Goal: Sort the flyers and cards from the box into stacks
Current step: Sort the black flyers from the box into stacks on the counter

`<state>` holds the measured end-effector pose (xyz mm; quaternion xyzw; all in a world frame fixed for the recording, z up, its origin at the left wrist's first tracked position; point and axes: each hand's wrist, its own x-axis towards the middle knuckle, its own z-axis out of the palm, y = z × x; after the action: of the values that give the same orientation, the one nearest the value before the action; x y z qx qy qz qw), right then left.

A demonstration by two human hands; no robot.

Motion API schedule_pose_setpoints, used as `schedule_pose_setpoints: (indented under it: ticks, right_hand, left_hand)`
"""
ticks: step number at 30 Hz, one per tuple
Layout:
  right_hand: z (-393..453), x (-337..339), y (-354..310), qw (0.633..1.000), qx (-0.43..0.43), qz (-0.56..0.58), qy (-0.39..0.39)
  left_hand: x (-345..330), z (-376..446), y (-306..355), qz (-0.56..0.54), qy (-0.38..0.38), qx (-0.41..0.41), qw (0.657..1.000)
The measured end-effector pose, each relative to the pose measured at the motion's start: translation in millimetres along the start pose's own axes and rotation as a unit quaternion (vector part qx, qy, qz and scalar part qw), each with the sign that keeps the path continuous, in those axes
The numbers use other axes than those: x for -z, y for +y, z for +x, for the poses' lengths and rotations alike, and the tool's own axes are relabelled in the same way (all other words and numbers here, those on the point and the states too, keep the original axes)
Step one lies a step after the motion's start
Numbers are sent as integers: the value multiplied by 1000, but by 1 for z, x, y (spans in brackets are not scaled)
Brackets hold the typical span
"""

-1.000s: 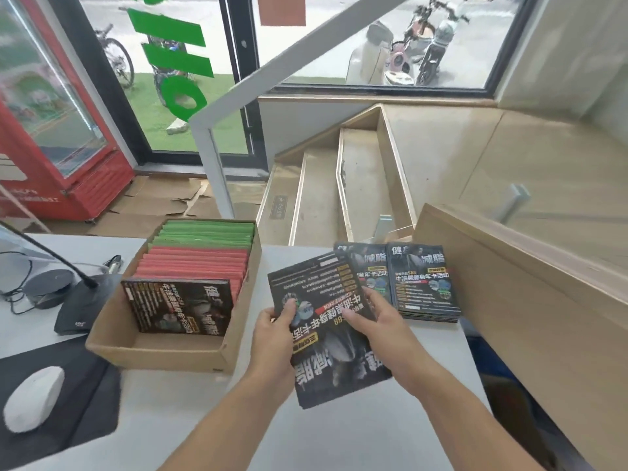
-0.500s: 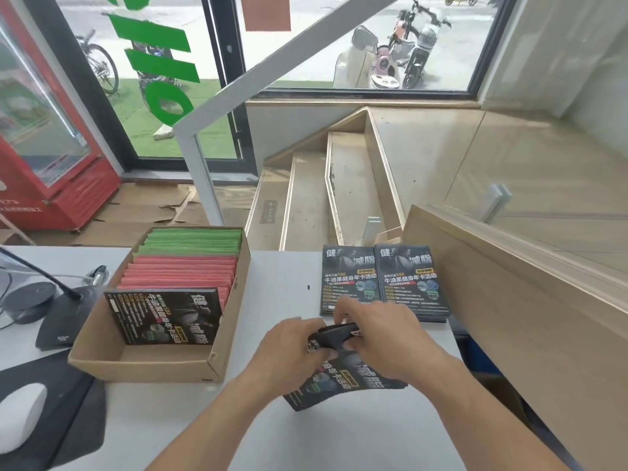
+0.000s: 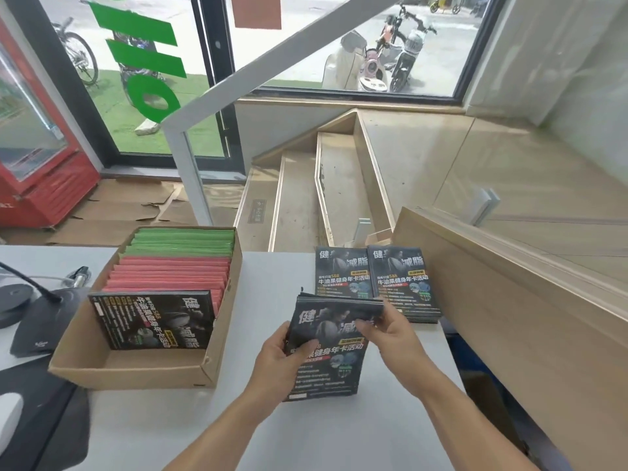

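Black flyers [image 3: 326, 351] that were bunched edge-on between both hands half a second ago now face up and upright, raised just above the desk [image 3: 265, 287]; the left hand [image 3: 282, 356] pinches their left edge while the right hand [image 3: 387, 329] grips the upper right corner. Print now matches the two stacks [image 3: 373, 280] just behind, so placement there looks next. Box [image 3: 136, 365], well left, holds more black flyers, red and green cards.
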<state>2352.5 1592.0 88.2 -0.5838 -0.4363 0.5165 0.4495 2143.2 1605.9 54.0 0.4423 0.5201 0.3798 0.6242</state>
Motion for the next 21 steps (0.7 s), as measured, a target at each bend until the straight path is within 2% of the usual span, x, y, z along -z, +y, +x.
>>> schedule_pose_setpoints:
  ticks: [3, 7, 12, 21]
  right_hand:
    - [-1, -14, 8, 999, 23, 36, 17]
    - [2, -19, 4, 999, 37, 25, 9]
    - [-3, -24, 2, 996, 35, 75, 12]
    - [-4, -49, 0, 977, 29, 139, 156]
  left_hand:
    - [-1, 1, 6, 41, -2, -29, 999]
    - [3, 5, 17, 74, 38, -101, 991]
    - [-10, 1, 13, 17, 36, -85, 996]
    - [-18, -4, 24, 13, 62, -99, 993]
